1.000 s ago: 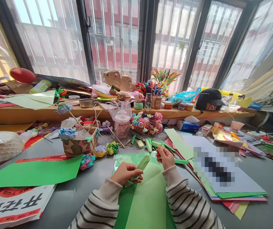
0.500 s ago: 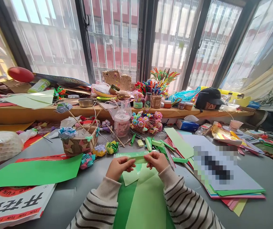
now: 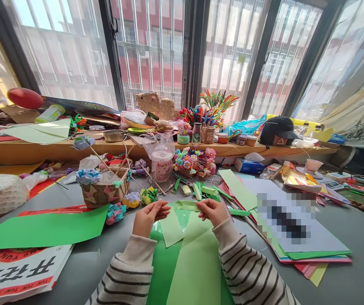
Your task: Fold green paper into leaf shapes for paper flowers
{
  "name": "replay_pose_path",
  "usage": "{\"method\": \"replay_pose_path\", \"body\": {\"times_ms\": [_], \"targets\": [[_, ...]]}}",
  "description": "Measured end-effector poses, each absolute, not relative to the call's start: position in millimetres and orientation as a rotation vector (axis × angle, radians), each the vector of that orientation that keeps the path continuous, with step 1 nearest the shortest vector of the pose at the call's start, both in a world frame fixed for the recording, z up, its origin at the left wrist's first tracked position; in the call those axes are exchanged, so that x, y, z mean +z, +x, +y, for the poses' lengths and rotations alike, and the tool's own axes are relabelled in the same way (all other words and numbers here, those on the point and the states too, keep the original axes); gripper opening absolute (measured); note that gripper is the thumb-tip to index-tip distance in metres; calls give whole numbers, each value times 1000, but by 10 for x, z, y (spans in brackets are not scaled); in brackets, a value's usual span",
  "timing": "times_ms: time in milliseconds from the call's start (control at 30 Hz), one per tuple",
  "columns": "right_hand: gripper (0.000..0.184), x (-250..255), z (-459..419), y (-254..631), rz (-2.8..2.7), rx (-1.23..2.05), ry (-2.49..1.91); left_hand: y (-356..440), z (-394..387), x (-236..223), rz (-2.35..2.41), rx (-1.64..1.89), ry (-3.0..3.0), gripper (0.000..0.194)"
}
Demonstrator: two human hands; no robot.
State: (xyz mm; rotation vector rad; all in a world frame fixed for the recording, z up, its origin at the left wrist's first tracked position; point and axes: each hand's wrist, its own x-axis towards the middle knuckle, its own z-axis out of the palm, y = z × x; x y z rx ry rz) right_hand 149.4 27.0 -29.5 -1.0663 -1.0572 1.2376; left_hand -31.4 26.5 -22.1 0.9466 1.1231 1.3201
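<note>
Strip (image 3: 187, 206) now in right hand (image 3: 212, 212), left hand (image 3: 150, 217) off

Bright backlight — edges (seemingly) soft

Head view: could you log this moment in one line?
right hand: pinching light-green strip | left hand: apart from strip | nearby: pale-green sheet

1 pale green paper strip (image 3: 187, 206), folded narrow, held nearly level by its right end.
</note>
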Motion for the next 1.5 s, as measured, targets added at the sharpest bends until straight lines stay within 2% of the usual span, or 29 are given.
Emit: {"method": "replay_pose_path", "body": {"times_ms": [67, 167, 233, 533, 733, 867, 1067, 1200, 1333, 1500], "targets": [[25, -294, 269, 1501, -1043, 1227, -1073, -305, 269, -222, 1131, 1393, 941, 33], [25, -297, 250, 1469, -1082, 1253, -1049, -206, 252, -234, 1094, 1248, 1013, 38], [25, -306, 232, 1433, -1110, 1256, -1026, -130, 233, -248, 1066, 1110, 1067, 34], [21, -350, 189, 1379, -1426, 1084, -995, -96, 194, -223, 1082, 952, 1101, 30], [21, -319, 170, 1375, -1526, 995, -1104, -74, 187, -229, 1115, 1115, 1162, 25], [25, -306, 169, 1376, -1547, 1072, -1086, -83, 189, -225, 1150, 1162, 1171, 24], [29, -322, 145, 1345, -1464, 1376, -1011, -106, 207, -253, 1132, 1177, 1177, 25], [27, -337, 138, 1333, -1490, 1405, -1002, -113, 210, -269, 1102, 1187, 1166, 28], [23, -342, 140, 1338, -1513, 1246, -985, -109, 196, -264, 1138, 1229, 1212, 26], [34, -287, 100, 1351, -1652, 870, -973, -90, 166, -240, 1185, 1214, 1328, 24]]}}
